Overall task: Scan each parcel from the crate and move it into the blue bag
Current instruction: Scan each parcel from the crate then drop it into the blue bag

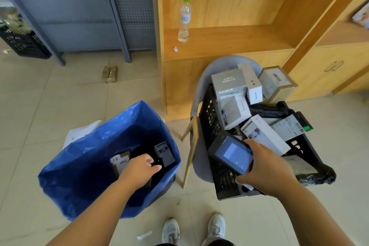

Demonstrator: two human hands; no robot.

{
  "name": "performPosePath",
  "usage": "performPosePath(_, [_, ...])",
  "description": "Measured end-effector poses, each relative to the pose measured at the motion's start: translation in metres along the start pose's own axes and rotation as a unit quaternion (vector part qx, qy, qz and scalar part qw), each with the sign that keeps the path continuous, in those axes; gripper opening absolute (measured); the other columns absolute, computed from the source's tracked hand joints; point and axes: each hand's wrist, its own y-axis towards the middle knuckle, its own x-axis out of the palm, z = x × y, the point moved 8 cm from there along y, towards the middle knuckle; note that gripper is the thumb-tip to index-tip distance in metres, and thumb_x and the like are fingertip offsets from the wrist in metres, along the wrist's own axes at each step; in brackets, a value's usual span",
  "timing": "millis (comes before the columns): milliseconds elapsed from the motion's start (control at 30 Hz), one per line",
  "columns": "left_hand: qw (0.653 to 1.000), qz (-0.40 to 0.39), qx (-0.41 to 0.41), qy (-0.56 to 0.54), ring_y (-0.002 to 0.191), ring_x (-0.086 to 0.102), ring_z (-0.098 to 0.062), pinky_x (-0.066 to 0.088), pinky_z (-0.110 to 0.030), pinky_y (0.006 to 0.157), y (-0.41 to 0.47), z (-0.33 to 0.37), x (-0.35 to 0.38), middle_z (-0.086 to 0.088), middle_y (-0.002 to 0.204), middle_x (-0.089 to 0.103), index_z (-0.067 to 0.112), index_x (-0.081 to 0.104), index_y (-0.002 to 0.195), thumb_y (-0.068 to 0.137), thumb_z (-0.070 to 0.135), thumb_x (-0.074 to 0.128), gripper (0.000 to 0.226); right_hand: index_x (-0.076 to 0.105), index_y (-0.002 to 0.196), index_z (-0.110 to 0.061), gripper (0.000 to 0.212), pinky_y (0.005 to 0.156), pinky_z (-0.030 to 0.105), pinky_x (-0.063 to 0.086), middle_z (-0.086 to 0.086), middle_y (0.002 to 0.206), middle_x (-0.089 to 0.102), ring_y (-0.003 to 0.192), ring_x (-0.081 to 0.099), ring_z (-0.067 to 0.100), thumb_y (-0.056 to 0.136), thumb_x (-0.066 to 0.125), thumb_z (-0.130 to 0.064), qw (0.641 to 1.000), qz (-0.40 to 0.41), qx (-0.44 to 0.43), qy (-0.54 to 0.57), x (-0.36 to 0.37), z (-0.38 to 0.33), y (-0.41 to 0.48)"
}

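The left hand [139, 168] was low inside the bag [83, 166], fingers curled beside a dark parcel [164, 154]; whether it gripped it, I could not tell. The right hand [265, 168] gripped the scanner [231, 154] over the crate [209, 114]. Releasing low would have kept the parcel from tumbling.

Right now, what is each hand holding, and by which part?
Right hand grips the dark handheld scanner with a lit screen by its near end. Left hand is inside the blue plastic bag; its hold cannot be told.
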Motion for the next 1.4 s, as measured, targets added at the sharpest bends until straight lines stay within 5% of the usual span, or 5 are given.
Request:
performPosePath(700, [0.966,-0.096,0.209,0.122,0.093,0.053,-0.015,0.044,-0.030,0.080,0.027,0.260,0.199,0.007,0.103,0.051,0.022,0.055,0.106,0.085,0.042,0.062,0.030,0.031,0.132,-0.034,0.091,0.071,0.034,0.051,-0.009,0.101,0.052,0.083,0.053,0.016,0.055,0.076,-0.053,0.977,0.035,0.203,0.050,-0.029,0.252,-0.029])
performPosePath(867, [0.938,-0.109,0.152,0.290,0.115,0.049,-0.029,0.045,-0.039,0.091,0.039,0.252,0.248,-0.008,0.128,0.047,0.015,0.044,0.129,0.087,0.053,0.053,0.058,0.032,0.128,-0.034,0.088,0.071,0.034,0.050,-0.009,0.099,0.051,0.082,0.053,0.015,0.056,0.078,-0.052,0.980,0.026,0.189,0.050,-0.029,0.283,-0.017])
performPosePath(1067, [0.882,-0.091,0.124,0.445,0.110,0.051,-0.029,0.030,-0.043,0.087,0.041,0.249,0.272,-0.006,0.118,0.050,0.025,0.042,0.123,0.088,0.048,0.051,0.043,0.031,0.128,-0.034,0.086,0.073,0.035,0.051,-0.009,0.099,0.051,0.084,0.053,0.015,0.057,0.076,-0.052,0.985,-0.014,0.164,0.046,-0.016,0.293,-0.002])
performPosePath(1200, [0.898,-0.097,0.095,0.419,0.100,0.054,-0.029,0.024,-0.040,0.076,0.042,0.247,0.272,-0.003,0.101,0.048,0.026,0.037,0.119,0.084,0.027,0.062,0.043,0.029,0.134,-0.032,0.091,0.074,0.036,0.051,-0.009,0.103,0.051,0.086,0.052,0.014,0.058,0.074,-0.052,0.988,-0.031,0.145,0.047,-0.009,0.292,0.004])
performPosePath(1400, [0.942,-0.033,0.057,0.328,0.109,0.050,-0.032,0.039,-0.038,0.087,0.040,0.250,0.245,-0.011,0.120,0.049,0.017,0.040,0.128,0.087,0.044,0.048,0.050,0.029,0.134,-0.032,0.090,0.074,0.035,0.051,-0.007,0.104,0.051,0.087,0.051,0.015,0.059,0.075,-0.051,0.990,-0.035,0.126,0.048,-0.010,0.287,0.013])
